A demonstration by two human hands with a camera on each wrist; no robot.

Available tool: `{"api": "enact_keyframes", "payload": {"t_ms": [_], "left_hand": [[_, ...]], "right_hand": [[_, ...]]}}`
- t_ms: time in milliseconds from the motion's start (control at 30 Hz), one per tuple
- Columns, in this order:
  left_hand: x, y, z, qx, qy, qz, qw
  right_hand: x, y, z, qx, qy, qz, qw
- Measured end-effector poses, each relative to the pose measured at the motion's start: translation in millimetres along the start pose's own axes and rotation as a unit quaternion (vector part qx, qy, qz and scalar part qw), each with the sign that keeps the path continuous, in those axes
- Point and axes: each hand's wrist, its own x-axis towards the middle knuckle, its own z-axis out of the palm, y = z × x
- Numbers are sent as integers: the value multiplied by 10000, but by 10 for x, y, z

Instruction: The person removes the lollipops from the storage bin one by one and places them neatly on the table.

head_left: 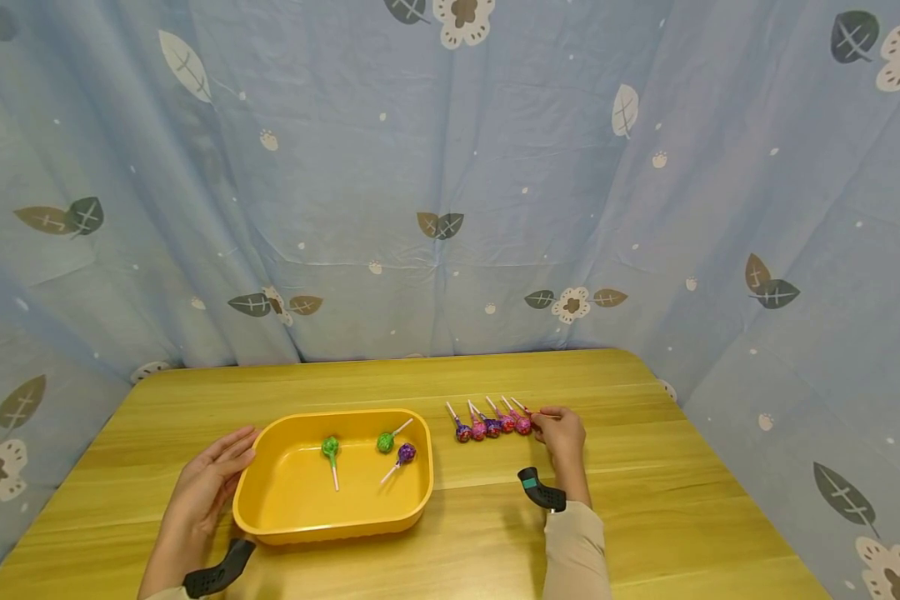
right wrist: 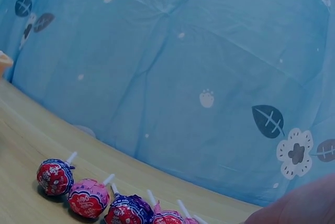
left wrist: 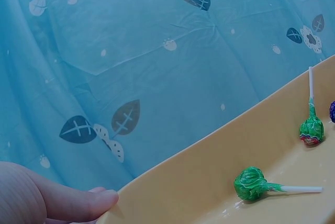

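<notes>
While R hand [head_left: 561, 432] has its fingers curled in at the right end of the lollipop row [head_left: 491, 427], seemingly pinching the end lollipop [head_left: 521, 407] (head mostly hidden), a light pinch is prob. best, w/o nudging the neighbour to its left, as heads sit v. close. Sticks point far & left, so fingers do better approx. from the right. L hand [head_left: 213, 475] is loosely open, fingers fairly straight vs. left rim of the tray [head_left: 345, 528], no grip visible; gentle pressure there should steady it. Tray, left of row, holds two green lollipops [head_left: 331, 447] & a purple lollipop [head_left: 406, 453]
</notes>
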Motion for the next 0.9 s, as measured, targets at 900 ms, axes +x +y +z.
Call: {"api": "enact_keyframes", "payload": {"t_ms": [900], "left_hand": [[2,-6,-13,-102,-55,25,9999]], "right_hand": [[19,-41,-76,-233,130,42,9996]]}}
